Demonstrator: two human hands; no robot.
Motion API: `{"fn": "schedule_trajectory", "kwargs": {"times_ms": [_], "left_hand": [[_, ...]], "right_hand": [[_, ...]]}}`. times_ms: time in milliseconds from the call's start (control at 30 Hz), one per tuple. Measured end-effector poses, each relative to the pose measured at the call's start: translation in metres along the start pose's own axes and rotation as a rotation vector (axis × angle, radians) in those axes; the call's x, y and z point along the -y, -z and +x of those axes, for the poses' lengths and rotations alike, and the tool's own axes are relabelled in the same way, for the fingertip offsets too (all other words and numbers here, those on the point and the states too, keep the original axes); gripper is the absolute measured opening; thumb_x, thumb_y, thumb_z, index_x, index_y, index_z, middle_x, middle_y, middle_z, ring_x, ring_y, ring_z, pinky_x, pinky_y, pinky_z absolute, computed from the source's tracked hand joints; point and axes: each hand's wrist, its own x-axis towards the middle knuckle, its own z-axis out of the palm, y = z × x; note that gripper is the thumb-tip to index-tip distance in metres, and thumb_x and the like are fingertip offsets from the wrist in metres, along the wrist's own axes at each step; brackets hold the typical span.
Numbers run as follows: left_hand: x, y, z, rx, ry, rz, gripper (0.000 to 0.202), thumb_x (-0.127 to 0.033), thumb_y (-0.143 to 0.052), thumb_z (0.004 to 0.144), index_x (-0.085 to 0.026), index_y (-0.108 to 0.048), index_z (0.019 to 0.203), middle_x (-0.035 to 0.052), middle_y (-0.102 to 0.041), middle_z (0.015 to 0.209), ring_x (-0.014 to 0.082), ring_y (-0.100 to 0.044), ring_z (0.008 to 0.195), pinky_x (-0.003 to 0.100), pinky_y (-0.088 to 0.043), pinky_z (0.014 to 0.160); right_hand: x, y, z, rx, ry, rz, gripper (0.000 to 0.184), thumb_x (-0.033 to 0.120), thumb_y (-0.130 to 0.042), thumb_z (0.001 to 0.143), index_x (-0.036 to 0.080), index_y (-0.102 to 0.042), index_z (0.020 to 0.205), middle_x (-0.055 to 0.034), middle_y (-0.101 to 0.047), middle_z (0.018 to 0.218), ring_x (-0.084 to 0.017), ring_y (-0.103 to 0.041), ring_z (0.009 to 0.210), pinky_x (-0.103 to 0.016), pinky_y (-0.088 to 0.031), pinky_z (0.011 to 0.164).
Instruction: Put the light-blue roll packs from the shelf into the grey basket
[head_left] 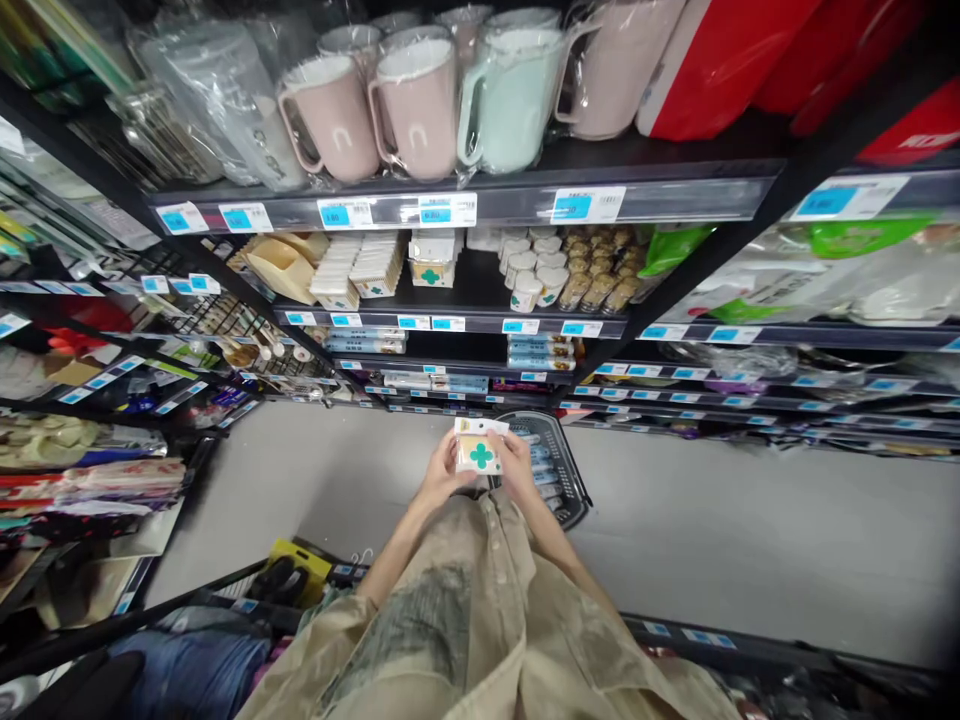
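A small flat packet [478, 452] with a white header strip and a green clover-shaped emblem is held in front of my body. My left hand [439, 470] grips its left side, and my right hand [516, 464] grips the right side, thumb on the front. What is inside the packet cannot be made out. Similar packets with the green emblem [432, 272] stand on the shelf ahead. Beside them are rows of thin white packets [375, 266]. Small white tubs [526, 288] with green marks sit farther right.
On the floor past my right hand stands a dark basket [576, 478] holding several blue-and-white rolls [541, 455]. Wrapped pink mugs [416, 105] and a mint mug [516, 100] line the upper shelf. Racks [90, 480] flank the grey floor [720, 530] on the left; another shelf edge runs behind me.
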Motion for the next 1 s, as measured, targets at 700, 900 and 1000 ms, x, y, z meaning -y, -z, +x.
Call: {"fn": "schedule_trajectory", "kwargs": {"times_ms": [700,900,1000], "left_hand": [[-0.02,0.014,0.007,0.065,-0.162,0.05,0.111,-0.053,-0.108,0.034,-0.019,-0.062,0.129,0.0184,-0.073,0.131,0.0394,-0.068,0.127,0.047,-0.055,0.108],[-0.026,0.007,0.003,0.125,-0.112,0.029,0.155,-0.054,-0.108,0.043,-0.029,-0.02,0.169,0.0233,-0.063,0.148,0.0399,-0.065,0.134,0.047,-0.056,0.106],[-0.025,0.006,0.003,0.105,-0.144,0.044,0.154,-0.054,-0.106,0.051,-0.032,-0.011,0.171,0.0212,-0.066,0.144,0.0364,-0.069,0.127,0.046,-0.059,0.102]], "right_hand": [[0.033,0.008,-0.012,0.45,0.306,-0.125,0.091,0.062,-0.102,0.054,0.026,-0.062,0.127,-0.0115,-0.071,0.126,-0.034,-0.068,0.119,-0.044,-0.056,0.102],[0.031,0.012,-0.011,0.43,0.297,-0.101,0.097,0.06,-0.103,0.053,0.027,-0.059,0.132,-0.0124,-0.071,0.13,-0.034,-0.068,0.121,-0.046,-0.057,0.104],[0.027,0.01,-0.011,0.396,0.279,-0.033,0.122,0.062,-0.101,0.057,0.032,-0.039,0.157,-0.0133,-0.067,0.137,-0.033,-0.069,0.123,-0.049,-0.059,0.102]]}}
